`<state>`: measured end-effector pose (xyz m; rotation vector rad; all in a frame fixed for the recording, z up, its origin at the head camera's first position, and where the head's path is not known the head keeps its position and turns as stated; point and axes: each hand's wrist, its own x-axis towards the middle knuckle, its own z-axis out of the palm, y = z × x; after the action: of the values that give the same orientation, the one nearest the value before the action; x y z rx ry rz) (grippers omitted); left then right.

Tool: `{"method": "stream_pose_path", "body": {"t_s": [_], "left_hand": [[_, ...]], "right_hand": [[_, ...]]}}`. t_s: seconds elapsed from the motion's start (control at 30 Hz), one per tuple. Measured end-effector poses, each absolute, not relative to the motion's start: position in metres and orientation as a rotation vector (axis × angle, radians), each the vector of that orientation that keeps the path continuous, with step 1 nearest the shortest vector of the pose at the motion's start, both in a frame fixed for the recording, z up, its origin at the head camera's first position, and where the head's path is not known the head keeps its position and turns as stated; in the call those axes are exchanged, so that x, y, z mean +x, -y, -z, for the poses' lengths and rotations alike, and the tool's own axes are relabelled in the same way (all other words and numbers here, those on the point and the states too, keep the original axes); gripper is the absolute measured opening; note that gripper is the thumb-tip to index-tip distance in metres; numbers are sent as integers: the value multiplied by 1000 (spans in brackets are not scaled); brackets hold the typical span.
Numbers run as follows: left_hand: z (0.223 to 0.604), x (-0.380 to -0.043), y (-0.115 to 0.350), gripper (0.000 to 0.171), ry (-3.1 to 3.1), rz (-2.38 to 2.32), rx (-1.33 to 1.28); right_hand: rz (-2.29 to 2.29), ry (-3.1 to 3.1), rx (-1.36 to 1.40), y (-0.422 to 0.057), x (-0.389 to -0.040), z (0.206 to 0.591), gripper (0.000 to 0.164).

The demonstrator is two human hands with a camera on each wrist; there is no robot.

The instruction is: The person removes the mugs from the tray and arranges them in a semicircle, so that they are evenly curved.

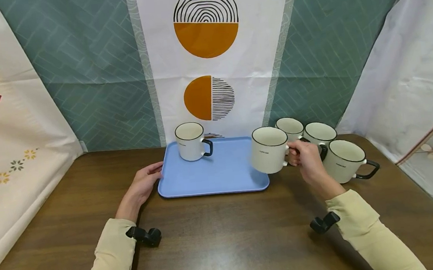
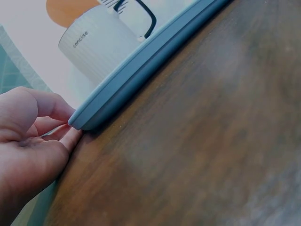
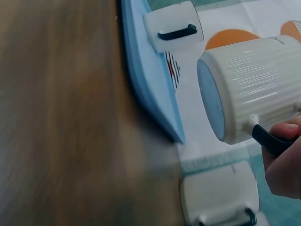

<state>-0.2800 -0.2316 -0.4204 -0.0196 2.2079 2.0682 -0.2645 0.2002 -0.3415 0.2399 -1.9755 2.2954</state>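
Note:
My left hand (image 1: 145, 185) is at the left edge of a light blue tray (image 1: 221, 182), pinching its rim (image 2: 101, 101) between thumb and fingers. On the tray's back left part stands a white mug (image 1: 190, 144) with a dark rim and black handle, turned to the right. My right hand (image 1: 308, 161) grips the black handle of another white mug (image 1: 268, 154). That mug is raised, its pale blue base (image 3: 210, 99) showing in the right wrist view, and it overlaps the tray's right end in the head view.
To the right of the tray, several more white mugs stand close together: one at the back (image 1: 289, 124), one beside it (image 1: 319, 131) and one nearer (image 1: 344, 162). A patterned cloth (image 1: 210, 66) hangs behind the brown wooden table (image 1: 219, 243). Light curtains flank both sides.

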Motion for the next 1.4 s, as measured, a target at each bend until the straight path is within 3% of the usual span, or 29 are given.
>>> {"method": "stream_pose_path", "body": {"t_s": [0.33, 0.73, 1.2, 1.4], "left_hand": [[419, -282, 230, 52, -2194, -2086, -9], [419, -282, 229, 51, -2198, -2073, -27], [419, -280, 229, 51, -2211, -2061, -59], [420, -280, 230, 52, -2206, -2070, -59]], "right_hand": [[-2349, 2036, 340, -263, -242, 351, 41], [-2456, 1971, 728, -330, -214, 373, 37], [-2497, 2166, 1263, -390, -219, 377, 39], [-2447, 2202, 1306, -399, -219, 383, 36]]}}
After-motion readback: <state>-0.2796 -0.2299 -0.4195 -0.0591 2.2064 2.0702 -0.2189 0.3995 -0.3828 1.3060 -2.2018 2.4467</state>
